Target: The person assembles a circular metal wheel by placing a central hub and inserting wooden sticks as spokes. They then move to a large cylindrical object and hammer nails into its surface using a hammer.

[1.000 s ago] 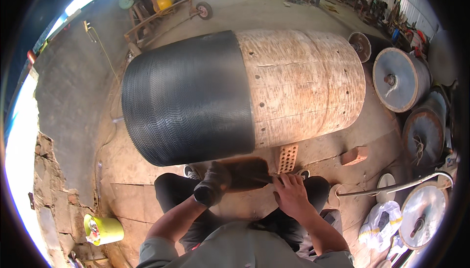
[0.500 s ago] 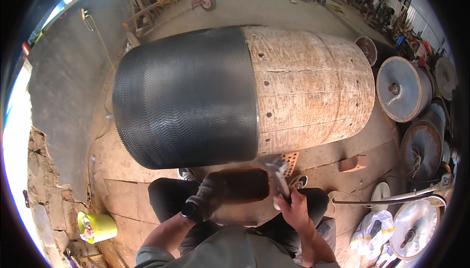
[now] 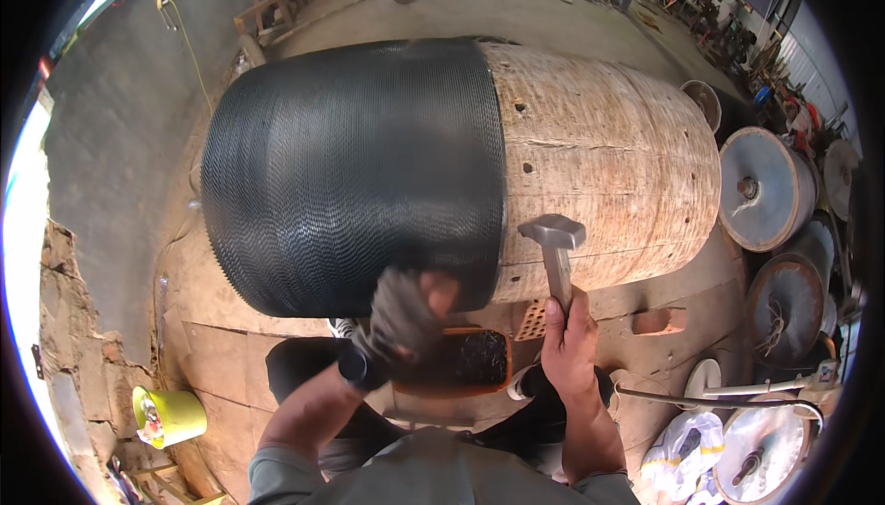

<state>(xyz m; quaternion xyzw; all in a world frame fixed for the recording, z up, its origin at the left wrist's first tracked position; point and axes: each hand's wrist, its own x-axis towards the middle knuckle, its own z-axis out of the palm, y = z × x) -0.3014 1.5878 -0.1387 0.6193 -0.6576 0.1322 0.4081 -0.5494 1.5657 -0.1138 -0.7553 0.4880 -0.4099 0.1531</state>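
Note:
A large drum lies on its side before me, its left part wrapped in ridged black covering (image 3: 341, 173) and its right part bare, worn wood (image 3: 608, 164) with several small holes. My right hand (image 3: 570, 344) grips the handle of a hammer (image 3: 555, 256), whose metal head is raised in front of the wood near the covering's edge. My left hand (image 3: 406, 316), in a grey glove with bare fingertips, is at the drum's lower edge, above an orange-rimmed tray (image 3: 508, 362) with dark contents. Its fingers look curled but blurred; what they hold cannot be made out.
A perforated brick (image 3: 532, 319) and another brick (image 3: 659, 321) lie below the drum. At right stand several metal-ended rollers (image 3: 758, 190), a white plastic bag (image 3: 684, 445) and a pole (image 3: 701, 402). A yellow bucket (image 3: 175, 415) stands by the broken wall at left.
My left hand has lifted from the tray toward the drum's lower edge. My right hand has raised the hammer in front of the wood. The view has shifted slightly.

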